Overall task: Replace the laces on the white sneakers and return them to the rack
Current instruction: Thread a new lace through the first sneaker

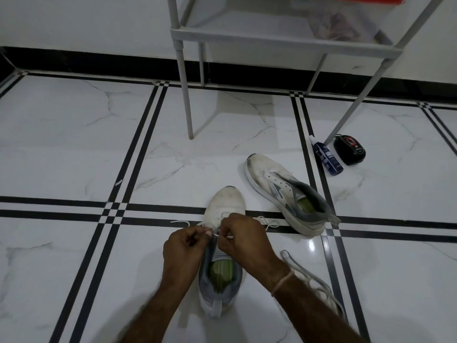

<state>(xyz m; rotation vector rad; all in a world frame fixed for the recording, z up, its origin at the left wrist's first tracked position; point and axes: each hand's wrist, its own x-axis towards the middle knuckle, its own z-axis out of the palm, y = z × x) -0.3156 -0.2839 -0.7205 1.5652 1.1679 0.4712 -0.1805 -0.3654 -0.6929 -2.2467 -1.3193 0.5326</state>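
We are threading, by our reading, and on the first shoe of the pair. The near sneaker (226, 201) stands on the tiled floor (74, 149) directly in front of us, toe pointing away, with both hands meeting over its lower eyelets. The left hand (184, 246) has its fingers curled in, thumb and forefinger pinching the white lace (179, 222) close to its tip. The right hand (244, 240) is curled the same way and pinches the lace just beside it. Slack lace trails out on the floor to either side of the toe.

The second sneaker (284, 194) lies to the right, tilted, its eyelets bare (so it has had no new lace yet). A tangle of loose grey laces (314, 280) lies by the right forearm; we take these for the old ones. The rack (272, 33) stands beyond both shoes, with a spray bottle (327, 157) and a small black object (349, 149) near one of its legs.

The task looks well short of halfway. The next move calls for a steady tip fed into the next eyelet, then an even pull so that both ends stay matched in length. We cannot tell which eyelet is being aimed at, since the hands cover it.
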